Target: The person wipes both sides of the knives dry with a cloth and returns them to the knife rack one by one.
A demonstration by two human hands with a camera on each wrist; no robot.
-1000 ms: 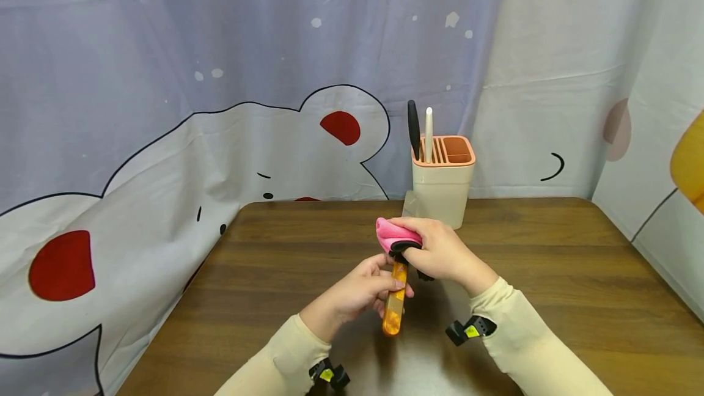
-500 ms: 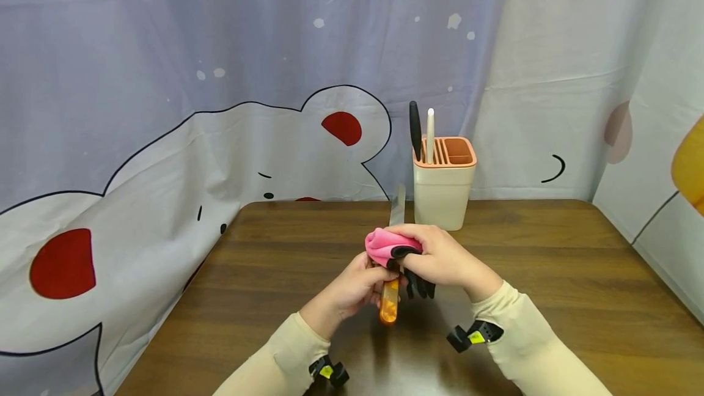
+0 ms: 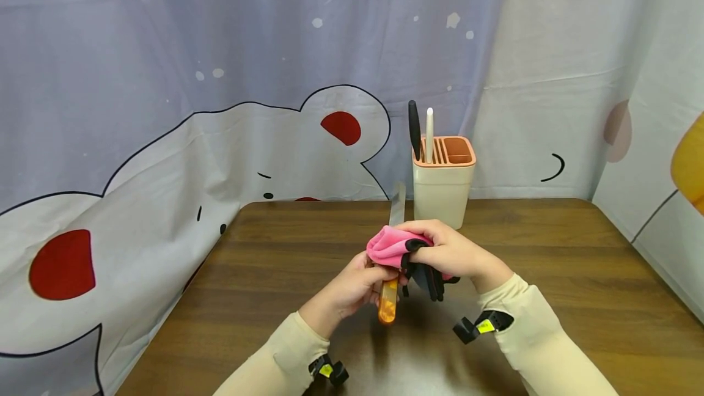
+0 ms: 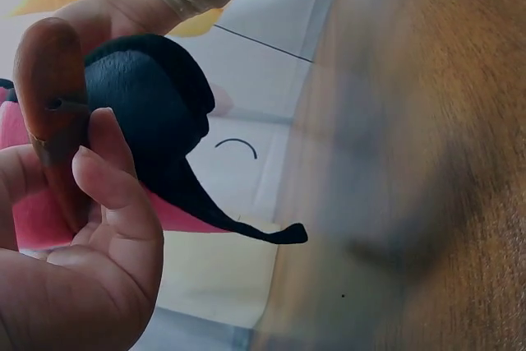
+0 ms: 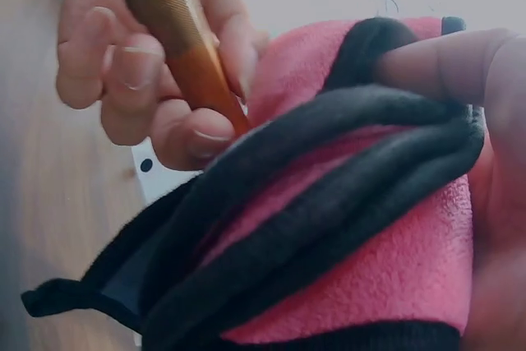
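Observation:
A knife with an amber handle is gripped in my left hand, its blade pointing away across the table. My right hand holds a folded pink cloth with black edging over the knife, where handle and blade meet. Seen from the right wrist, the cloth hangs in several folds beside the handle, and the left fingers curl round that handle. The left wrist view shows the handle's butt and the cloth's dark underside. Part of the blade is hidden under the cloth.
Behind the hands stands a cream knife block with an orange slotted top. A black-handled knife and a white-handled one stand in its slots. The wooden table ends at a printed curtain.
The cloth and right hand first came nearer along the knife, baring its blade, then shifted slightly right, with more cloth hanging down. The left hand still grips the handle, covering more of it.

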